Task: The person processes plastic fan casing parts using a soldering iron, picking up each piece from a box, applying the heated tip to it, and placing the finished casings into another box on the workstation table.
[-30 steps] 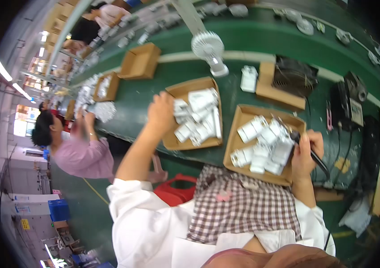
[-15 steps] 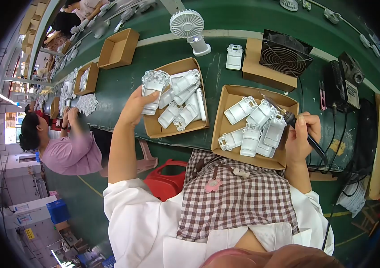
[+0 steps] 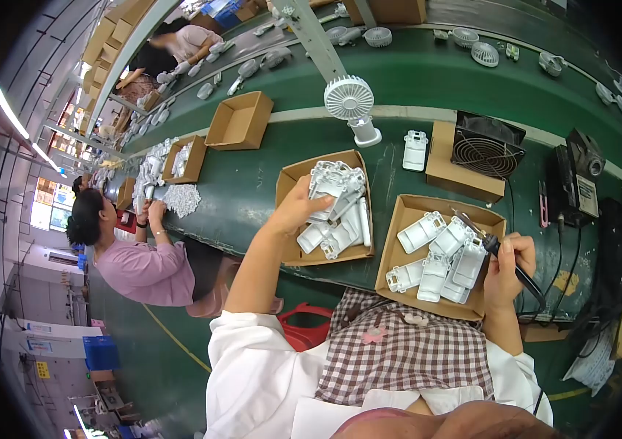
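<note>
My left hand (image 3: 298, 208) is closed on white plastic housings (image 3: 323, 192), thumb on top, above the left cardboard box (image 3: 288, 255). How many pieces it grips is hard to tell against those beneath. More white housings lie in that box, with a white strip along its right side. My right hand (image 3: 510, 269) grips a soldering iron (image 3: 491, 243) by its black handle. The iron's metal tip points up and left over the right cardboard box (image 3: 391, 210), where several white housings (image 3: 434, 276) lie in a pile.
Behind the boxes stand a white handheld fan (image 3: 349, 101), a single white housing (image 3: 415, 151) and a black box fan (image 3: 488, 145) on cardboard. Pink-handled tweezers (image 3: 543, 205) lie beside a black soldering station (image 3: 573, 183). A co-worker (image 3: 142, 256) sits at left. Cables hang at right.
The head view has shifted, so the bench sits lower and further right. My left hand has moved with the housings from the left box's edge to over its contents. My right hand keeps the iron.
</note>
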A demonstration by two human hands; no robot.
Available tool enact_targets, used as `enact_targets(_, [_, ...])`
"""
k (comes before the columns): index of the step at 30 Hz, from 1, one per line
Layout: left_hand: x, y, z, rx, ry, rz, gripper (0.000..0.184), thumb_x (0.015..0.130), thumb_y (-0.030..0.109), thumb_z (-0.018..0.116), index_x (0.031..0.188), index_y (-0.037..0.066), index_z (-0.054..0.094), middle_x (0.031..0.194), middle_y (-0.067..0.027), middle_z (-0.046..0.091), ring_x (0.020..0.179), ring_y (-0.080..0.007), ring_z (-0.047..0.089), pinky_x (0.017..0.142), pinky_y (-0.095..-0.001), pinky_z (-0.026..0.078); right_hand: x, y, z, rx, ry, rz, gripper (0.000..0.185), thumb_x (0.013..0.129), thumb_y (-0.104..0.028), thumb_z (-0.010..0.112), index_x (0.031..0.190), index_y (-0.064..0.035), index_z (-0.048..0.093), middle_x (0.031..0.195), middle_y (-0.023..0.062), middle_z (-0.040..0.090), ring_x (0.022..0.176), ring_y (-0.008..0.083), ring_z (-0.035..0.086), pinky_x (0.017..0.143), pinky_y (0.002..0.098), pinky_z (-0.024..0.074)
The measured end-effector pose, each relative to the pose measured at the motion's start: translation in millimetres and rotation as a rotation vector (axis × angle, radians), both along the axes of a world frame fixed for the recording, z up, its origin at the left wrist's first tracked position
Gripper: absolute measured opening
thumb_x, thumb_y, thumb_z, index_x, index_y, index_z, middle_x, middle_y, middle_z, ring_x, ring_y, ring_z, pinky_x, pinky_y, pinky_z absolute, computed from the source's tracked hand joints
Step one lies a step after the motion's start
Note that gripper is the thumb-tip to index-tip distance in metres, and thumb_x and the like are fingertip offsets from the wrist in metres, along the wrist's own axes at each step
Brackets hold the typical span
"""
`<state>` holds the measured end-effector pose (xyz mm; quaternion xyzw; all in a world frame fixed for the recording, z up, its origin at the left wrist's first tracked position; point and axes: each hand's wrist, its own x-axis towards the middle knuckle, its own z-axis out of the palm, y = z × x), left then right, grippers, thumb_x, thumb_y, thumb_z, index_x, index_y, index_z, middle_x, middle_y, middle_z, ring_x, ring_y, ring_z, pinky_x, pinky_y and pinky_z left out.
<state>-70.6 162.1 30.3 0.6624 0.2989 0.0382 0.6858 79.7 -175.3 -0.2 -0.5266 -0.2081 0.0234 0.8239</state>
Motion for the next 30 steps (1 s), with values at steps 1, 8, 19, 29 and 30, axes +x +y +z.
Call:
enact_targets(1, [2.2, 3.7, -7.5, 0.115, 0.012, -0.024, 0.051, 0.080, 0.005, 0.063, 0.127, 0.001, 0.043, 0.116, -0.0096, 0.052, 0.106, -0.0182, 0.050, 0.092, -0.0312, 0.040, 0.1, -0.1, -0.2, -0.003, 0.005, -0.003, 0.013, 0.087, -0.008, 0.054, 0.078, -0.0046, 0.046, 0.067, 0.0023, 0.047, 0.048, 0.0042, 0.037, 0.041, 0.0173, 0.0296])
enact_targets(8, [5.0, 11.6, -23.9, 0.756, 0.099, -0.280, 0.062, 0.073, 0.021, 0.070, 0.124, -0.001, 0.043, 0.123, -0.0209, 0.045, 0.120, -0.0347, 0.038, 0.103, -0.0405, 0.029, 0.1, 0.3, -0.1, 0.017, 0.012, -0.001, 0.014, 0.087, -0.008, 0.054, 0.077, -0.0047, 0.045, 0.066, 0.0018, 0.045, 0.049, 0.0043, 0.037, 0.042, 0.0171, 0.0292])
enact_targets(19, [2.2, -12.2, -10.2, 1.027, 0.230, -0.331, 0.056, 0.075, 0.023, 0.071, 0.116, 0.002, 0.039, 0.118, -0.0190, 0.041, 0.116, -0.0368, 0.039, 0.093, -0.0431, 0.033, -1.3, -0.5, 0.0, -0.005, 0.017, 0.000, 0.013, 0.089, -0.007, 0.049, 0.078, -0.0047, 0.042, 0.067, 0.0006, 0.040, 0.055, 0.0046, 0.034, 0.047, 0.0174, 0.0247])
enact_targets(29, [2.1, -16.1, -19.5, 0.821, 0.160, -0.208, 0.086, 0.074, 0.017, 0.074, 0.136, -0.004, 0.019, 0.134, -0.0242, 0.032, 0.128, -0.0337, 0.033, 0.105, -0.0359, 0.030, 0.7, -1.3, -4.3, -0.035, -0.014, -0.031, 0.016, 0.088, -0.010, 0.050, 0.076, -0.0048, 0.041, 0.066, 0.0012, 0.039, 0.056, 0.0064, 0.034, 0.050, 0.0197, 0.0268])
enact_targets(30, [1.6, -14.8, -20.8, 0.767, 0.188, -0.198, 0.084, 0.073, 0.017, 0.074, 0.136, -0.005, 0.022, 0.132, -0.0241, 0.035, 0.126, -0.0331, 0.035, 0.104, -0.0357, 0.031, 1.5, -1.6, -5.8, -0.033, -0.019, -0.032, 0.016, 0.088, -0.010, 0.051, 0.076, -0.0049, 0.041, 0.066, 0.0012, 0.039, 0.056, 0.0064, 0.034, 0.049, 0.0196, 0.0265])
